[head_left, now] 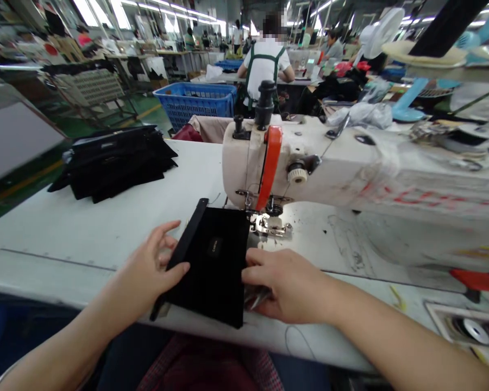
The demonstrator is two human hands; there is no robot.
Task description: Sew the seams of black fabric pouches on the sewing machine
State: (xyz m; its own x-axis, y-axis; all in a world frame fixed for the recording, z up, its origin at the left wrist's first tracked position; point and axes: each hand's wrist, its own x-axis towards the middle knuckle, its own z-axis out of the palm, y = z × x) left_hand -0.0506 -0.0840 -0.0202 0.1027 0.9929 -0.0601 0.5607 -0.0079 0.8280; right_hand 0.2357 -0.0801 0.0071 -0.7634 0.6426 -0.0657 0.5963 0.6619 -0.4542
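**Black cloth panel (224, 277) held beside the sewing machine (338, 163)**

The black cloth panel lies flat at the front of the pale sewing table (81, 228), between the two hands, with its top right corner just beside the presser foot (274, 225). A small label (215, 247) is already on it, and a long black strip (187, 233) is set along its left side. Whether the strip has been sewn down cannot be told, and no fresh stitches can be made out. It cannot be seen if any of the cloth is caught under the foot, so how much is left on this piece is not clear. Farther back on the left, a pile of black pieces (118, 163) is stacked; if those are done or not cannot be told.

The left hand (149, 266) is partly open, with its thumb laid on the strip and its fingers bent by the edge; how firmly the cloth is held cannot be told. A small metal tool (261, 298), maybe snips, is held in the curled right hand (285, 285), whose fingertips are put at the panel's right edge.

The table is marked by a thin dark line, bits of fluff and a loose thread (299, 342). Behind it, a blue basket (199, 106), a person in a white top (264, 70) and a white fan (381, 32) can be seen, and the big room is lit by long ceiling lights (183, 8)
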